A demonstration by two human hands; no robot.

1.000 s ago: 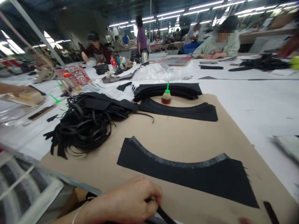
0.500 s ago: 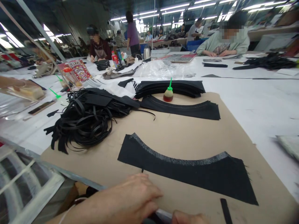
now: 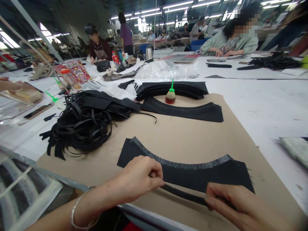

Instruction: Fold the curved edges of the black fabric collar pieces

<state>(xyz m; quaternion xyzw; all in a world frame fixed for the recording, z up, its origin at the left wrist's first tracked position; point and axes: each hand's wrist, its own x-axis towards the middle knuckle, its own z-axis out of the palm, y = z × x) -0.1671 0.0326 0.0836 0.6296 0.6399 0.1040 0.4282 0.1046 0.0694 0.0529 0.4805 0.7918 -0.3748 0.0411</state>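
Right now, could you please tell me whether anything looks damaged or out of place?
Slightly: the nearest black curved piece looks frayed along its right end, where the edge is ragged. The heaped black strips at left lie tangled, unlike the neater far stack of black pieces.

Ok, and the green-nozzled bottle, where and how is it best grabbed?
Probably by the rounded body of the bottle, coming from the near side and closing on opposite flanks. It stands upright, and its thin green nozzle offers little grip. A black stack sits close behind, while the black piece in front lies low. The left hand and right hand hold a black strip.
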